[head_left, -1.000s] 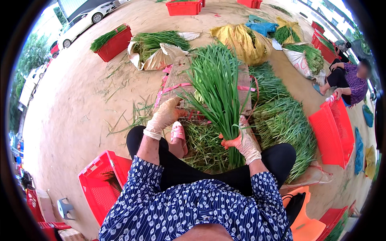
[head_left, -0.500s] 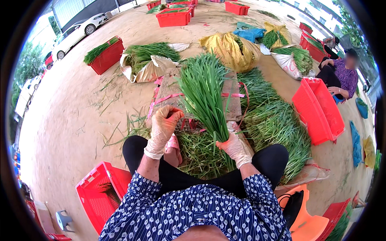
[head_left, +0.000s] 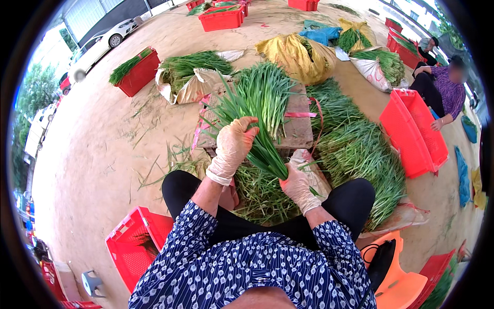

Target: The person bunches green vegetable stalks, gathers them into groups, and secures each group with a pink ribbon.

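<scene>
In my gloved right hand is the lower end of a bunch of green chives, its leaves slanting up and to the left. My gloved left hand is closed with curled fingers at the left side of this bunch, higher up; its fingertips are partly hidden among the leaves. Behind the bunch, more chives lie with pale stems toward me on a worn board tied with pink strap. Below my hands, loose trimmed leaves are heaped between my legs.
A big pile of chives lies right of the board. Red crates stand at right, lower left and far left. A yellow sack and a white sack lie beyond. A person sits at right.
My left hand has moved up and right from beside the bunch to its leaves. The held bunch now tilts left, uncovering the chives on the board.
</scene>
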Action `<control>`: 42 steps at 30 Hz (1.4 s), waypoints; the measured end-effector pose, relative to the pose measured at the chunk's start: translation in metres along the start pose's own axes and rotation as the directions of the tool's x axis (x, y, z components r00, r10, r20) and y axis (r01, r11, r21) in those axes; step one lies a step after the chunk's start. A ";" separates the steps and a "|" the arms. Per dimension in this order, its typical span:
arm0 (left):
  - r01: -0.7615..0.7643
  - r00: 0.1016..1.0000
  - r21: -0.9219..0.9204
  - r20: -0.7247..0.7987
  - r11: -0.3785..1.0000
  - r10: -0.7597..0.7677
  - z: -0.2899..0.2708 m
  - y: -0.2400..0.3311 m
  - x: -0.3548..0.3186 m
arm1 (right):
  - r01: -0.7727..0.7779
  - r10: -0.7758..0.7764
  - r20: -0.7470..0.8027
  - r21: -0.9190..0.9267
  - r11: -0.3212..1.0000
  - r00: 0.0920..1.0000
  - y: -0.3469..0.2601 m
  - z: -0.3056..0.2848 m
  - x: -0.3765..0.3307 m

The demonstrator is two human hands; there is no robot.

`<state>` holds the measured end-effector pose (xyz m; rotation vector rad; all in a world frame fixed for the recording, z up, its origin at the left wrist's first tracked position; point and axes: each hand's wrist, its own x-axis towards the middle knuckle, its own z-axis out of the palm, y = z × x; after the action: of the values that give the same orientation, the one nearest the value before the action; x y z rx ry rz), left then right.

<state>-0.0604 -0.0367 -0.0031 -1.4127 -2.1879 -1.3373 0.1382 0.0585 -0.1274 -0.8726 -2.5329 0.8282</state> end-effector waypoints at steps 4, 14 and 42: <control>0.347 0.933 -0.227 0.179 0.910 -0.311 0.002 -0.010 0.000 | -0.035 0.035 0.040 0.013 0.999 0.999 0.004 0.007 -0.001; 0.669 0.566 -0.209 0.766 0.714 -0.306 -0.036 -0.034 -0.062 | -0.168 0.185 -0.023 0.328 0.930 0.982 -0.001 -0.005 0.008; 0.830 0.465 -0.522 0.842 -0.197 -0.274 0.071 -0.003 -0.066 | -0.264 -0.007 0.290 0.879 0.397 0.957 -0.031 -0.008 0.000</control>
<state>-0.0093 -0.0219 -0.0843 -0.5985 -2.2938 -3.7762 0.1280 0.0419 -0.1024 -0.5542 -1.6314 2.2014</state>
